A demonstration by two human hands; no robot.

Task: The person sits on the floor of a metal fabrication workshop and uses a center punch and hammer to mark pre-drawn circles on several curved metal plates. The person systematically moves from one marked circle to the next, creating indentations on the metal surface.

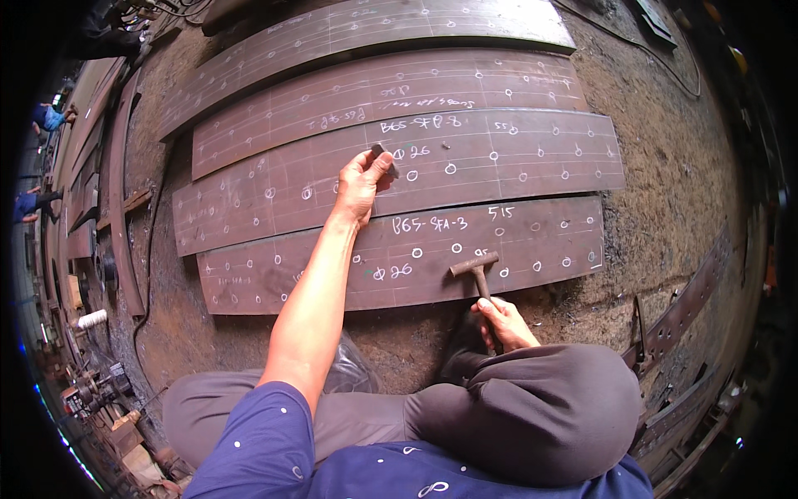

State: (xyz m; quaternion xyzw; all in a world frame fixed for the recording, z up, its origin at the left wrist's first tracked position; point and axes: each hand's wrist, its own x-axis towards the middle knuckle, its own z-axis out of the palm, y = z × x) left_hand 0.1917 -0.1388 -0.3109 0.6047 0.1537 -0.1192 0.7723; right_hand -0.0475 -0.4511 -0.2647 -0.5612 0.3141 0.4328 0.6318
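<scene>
My left hand (359, 188) reaches out over a flat steel plate (553, 154) marked with white chalk circles, lines and writing. Its fingers are closed round a short dark metal piece (386, 163), partly covered by the thumb and fingers. Lower right, my right hand (501, 323) grips the handle of a hammer (474, 264). The hammer's rusty, bar-shaped head is above the nearest steel plate (532, 247); whether it touches the plate I cannot tell. My left forearm crosses that plate and covers some of its marks.
Two more chalk-marked plates, a middle one (449, 71) and the farthest (490, 25), lie beyond. Brown, gritty ground (648, 141) surrounds them. A drilled steel strip (677, 320) lies at right, a dark cable (152, 274) at left. Two people (51, 116) are far left.
</scene>
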